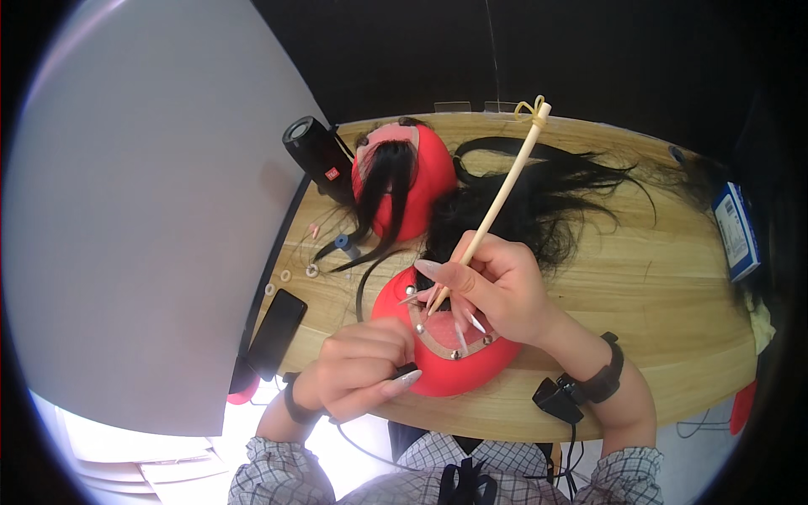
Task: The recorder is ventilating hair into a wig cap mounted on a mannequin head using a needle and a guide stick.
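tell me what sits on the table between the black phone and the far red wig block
In the head view, small white rings and a blue-capped spool lie on the wooden table between the black phone and the far red wig block, crossed by a hair strand.

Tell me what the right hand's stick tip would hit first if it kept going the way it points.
The right hand aims the pale wooden stick down-left; its tip seems at or just above the pink lace panel pinned on the red rounded block. Depth is unclear.
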The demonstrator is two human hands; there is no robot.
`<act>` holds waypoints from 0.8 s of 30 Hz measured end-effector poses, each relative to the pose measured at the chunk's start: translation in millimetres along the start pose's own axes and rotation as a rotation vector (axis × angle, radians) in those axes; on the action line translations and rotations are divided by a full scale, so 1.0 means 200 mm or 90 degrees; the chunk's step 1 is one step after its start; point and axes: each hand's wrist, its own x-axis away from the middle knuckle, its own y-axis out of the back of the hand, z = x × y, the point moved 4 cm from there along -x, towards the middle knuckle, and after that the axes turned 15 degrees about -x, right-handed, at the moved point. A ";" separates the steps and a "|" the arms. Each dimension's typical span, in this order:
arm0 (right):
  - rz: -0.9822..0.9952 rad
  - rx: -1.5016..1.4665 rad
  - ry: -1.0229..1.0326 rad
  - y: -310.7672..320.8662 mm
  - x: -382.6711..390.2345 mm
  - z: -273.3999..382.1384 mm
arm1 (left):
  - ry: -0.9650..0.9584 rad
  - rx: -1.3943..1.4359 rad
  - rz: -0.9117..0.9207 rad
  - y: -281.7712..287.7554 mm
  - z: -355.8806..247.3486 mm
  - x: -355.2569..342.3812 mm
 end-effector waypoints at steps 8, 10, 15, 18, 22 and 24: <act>-0.031 -0.013 0.006 0.00 -0.01 -0.01 | 0.028 -0.021 -0.006 0.00 0.00 0.00; -0.019 -0.012 0.046 0.00 -0.01 -0.01 | 0.021 -0.006 0.022 0.02 -0.01 0.00; -0.055 -0.101 0.044 0.00 -0.01 -0.01 | 0.017 0.015 0.043 0.01 0.00 0.00; -0.073 -0.125 0.064 0.00 -0.02 0.01 | 0.022 0.024 0.019 0.01 0.02 0.00; -0.051 -0.187 0.056 0.00 -0.02 0.00 | 0.039 0.012 -0.013 0.03 0.02 0.00; -0.069 -0.159 0.032 -0.01 -0.03 0.01 | 0.047 0.005 -0.035 0.05 0.01 0.00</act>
